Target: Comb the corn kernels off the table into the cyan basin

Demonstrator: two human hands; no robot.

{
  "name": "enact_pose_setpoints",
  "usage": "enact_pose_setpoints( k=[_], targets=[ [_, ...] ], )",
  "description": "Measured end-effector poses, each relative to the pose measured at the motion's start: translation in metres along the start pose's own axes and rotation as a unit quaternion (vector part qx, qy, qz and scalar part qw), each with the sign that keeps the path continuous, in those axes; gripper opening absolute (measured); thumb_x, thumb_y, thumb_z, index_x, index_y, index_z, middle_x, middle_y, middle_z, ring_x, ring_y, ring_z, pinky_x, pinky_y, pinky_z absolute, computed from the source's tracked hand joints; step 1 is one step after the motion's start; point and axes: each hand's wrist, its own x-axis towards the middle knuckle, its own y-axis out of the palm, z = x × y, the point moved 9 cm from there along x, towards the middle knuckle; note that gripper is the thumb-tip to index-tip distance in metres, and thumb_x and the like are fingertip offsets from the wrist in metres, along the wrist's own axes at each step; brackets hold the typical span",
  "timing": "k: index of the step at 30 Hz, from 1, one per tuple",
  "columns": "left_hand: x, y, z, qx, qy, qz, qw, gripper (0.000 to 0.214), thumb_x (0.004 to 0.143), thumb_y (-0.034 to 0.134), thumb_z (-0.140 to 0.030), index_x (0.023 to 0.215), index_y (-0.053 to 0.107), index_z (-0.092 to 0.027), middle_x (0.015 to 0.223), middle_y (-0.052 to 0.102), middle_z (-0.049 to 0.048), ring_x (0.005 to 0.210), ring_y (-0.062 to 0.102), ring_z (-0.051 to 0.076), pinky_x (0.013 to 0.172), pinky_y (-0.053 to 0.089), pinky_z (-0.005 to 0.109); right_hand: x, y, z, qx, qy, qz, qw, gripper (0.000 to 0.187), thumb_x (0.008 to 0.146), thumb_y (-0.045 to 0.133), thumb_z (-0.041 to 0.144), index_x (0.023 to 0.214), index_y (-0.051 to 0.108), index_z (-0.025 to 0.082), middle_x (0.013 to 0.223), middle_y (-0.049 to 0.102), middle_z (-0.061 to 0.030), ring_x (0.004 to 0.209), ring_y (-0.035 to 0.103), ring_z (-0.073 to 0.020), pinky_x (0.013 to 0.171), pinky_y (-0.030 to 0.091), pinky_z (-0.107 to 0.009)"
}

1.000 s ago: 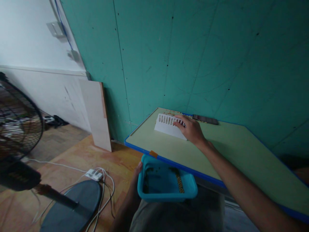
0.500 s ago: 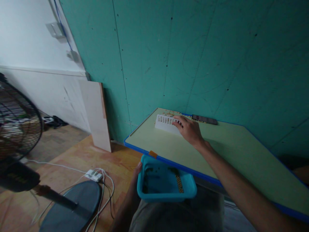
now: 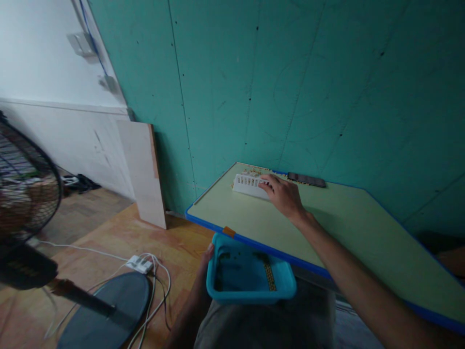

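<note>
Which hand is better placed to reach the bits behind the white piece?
Likely the right hand: it grips the white piece near the bits, while the left hand holds the blue bin.

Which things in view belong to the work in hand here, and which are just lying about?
Apparently in use:
white slotted piece, in the right grip
teal tub, in the left grip
small grains on the table

Probably lying about:
standing fan
power strip
leaning board
dark flat object

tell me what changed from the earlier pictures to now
The right hand has moved the white slotted piece: its near edge has shifted toward the green wall. Nothing was newly gripped or released. The left hand stays on the blue tub.
</note>
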Motion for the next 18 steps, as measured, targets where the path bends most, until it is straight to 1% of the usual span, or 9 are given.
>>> enact_pose_setpoints(
  k=[2, 6, 8, 10, 12, 15, 18],
  targets=[
    [0.001, -0.002, 0.002, -0.002, -0.008, -0.009, 1.0, 0.067, 0.088, 0.063, -0.052, 0.143, 0.055, -0.014, 0.112, 0.081, 0.0112, 0.112, 0.072, 0.034, 0.111, 0.046, 0.048, 0.0, 0.0, 0.0, 0.002, 0.003, 0.001, 1.0, 0.021, 0.099, 0.056, 0.035, 0.116, 0.065, 0.025, 0.113, 0.076, -0.0051, 0.093, 0.073, -0.0236, 0.065, 0.049, -0.032],
    [0.001, 0.003, 0.002, -0.007, -0.004, 0.039, 0.999, 0.069, 0.087, 0.065, -0.054, 0.143, 0.055, -0.015, 0.114, 0.08, 0.0107, 0.117, 0.07, 0.034, 0.114, 0.043, 0.047, -0.001, -0.002, 0.001, 0.017, -0.002, -0.003, 1.0, 0.021, 0.1, 0.055, 0.035, 0.115, 0.065, 0.025, 0.112, 0.076, -0.0056, 0.095, 0.073, -0.024, 0.067, 0.051, -0.033],
    [0.001, 0.001, 0.002, -0.004, 0.0, 0.032, 0.999, 0.068, 0.087, 0.065, -0.053, 0.143, 0.056, -0.016, 0.114, 0.08, 0.0103, 0.118, 0.069, 0.034, 0.115, 0.042, 0.047, 0.0, -0.005, -0.001, 0.032, 0.001, -0.017, 0.999, 0.021, 0.1, 0.055, 0.035, 0.115, 0.065, 0.024, 0.112, 0.076, -0.0061, 0.095, 0.073, -0.0239, 0.07, 0.052, -0.033],
    [0.0, 0.0, 0.0, 0.003, 0.008, 0.022, 1.0, 0.067, 0.087, 0.065, -0.054, 0.142, 0.057, -0.016, 0.114, 0.08, 0.0099, 0.118, 0.069, 0.034, 0.115, 0.042, 0.047, 0.0, -0.009, -0.007, 0.043, 0.018, -0.042, 0.998, 0.023, 0.1, 0.055, 0.037, 0.116, 0.065, 0.024, 0.113, 0.076, -0.0071, 0.094, 0.073, -0.0239, 0.073, 0.052, -0.034],
    [-0.001, 0.0, 0.0, 0.008, 0.01, 0.025, 1.0, 0.067, 0.087, 0.064, -0.054, 0.142, 0.057, -0.016, 0.115, 0.08, 0.0103, 0.118, 0.069, 0.034, 0.114, 0.043, 0.047, 0.0, -0.013, -0.017, 0.045, 0.045, -0.065, 0.996, 0.025, 0.1, 0.055, 0.039, 0.118, 0.065, 0.024, 0.112, 0.076, -0.0085, 0.093, 0.072, -0.0246, 0.075, 0.052, -0.035],
    [-0.001, 0.001, 0.0, -0.001, 0.002, 0.045, 0.999, 0.071, 0.087, 0.065, -0.054, 0.145, 0.053, -0.015, 0.115, 0.079, 0.0121, 0.118, 0.069, 0.035, 0.112, 0.046, 0.048, -0.001, -0.017, -0.03, 0.039, 0.084, -0.084, 0.992, 0.028, 0.099, 0.054, 0.041, 0.119, 0.065, 0.024, 0.109, 0.076, -0.0097, 0.092, 0.071, -0.0262, 0.074, 0.052, -0.036],
    [0.003, 0.0, 0.003, -0.01, -0.011, 0.073, 0.997, 0.073, 0.087, 0.065, -0.054, 0.146, 0.052, -0.014, 0.116, 0.079, 0.0134, 0.119, 0.068, 0.035, 0.111, 0.046, 0.05, -0.002, -0.019, -0.04, 0.04, 0.103, -0.096, 0.989, 0.028, 0.099, 0.054, 0.041, 0.118, 0.066, 0.024, 0.109, 0.076, -0.01, 0.09, 0.071, -0.0266, 0.073, 0.052, -0.037]
  ],
)
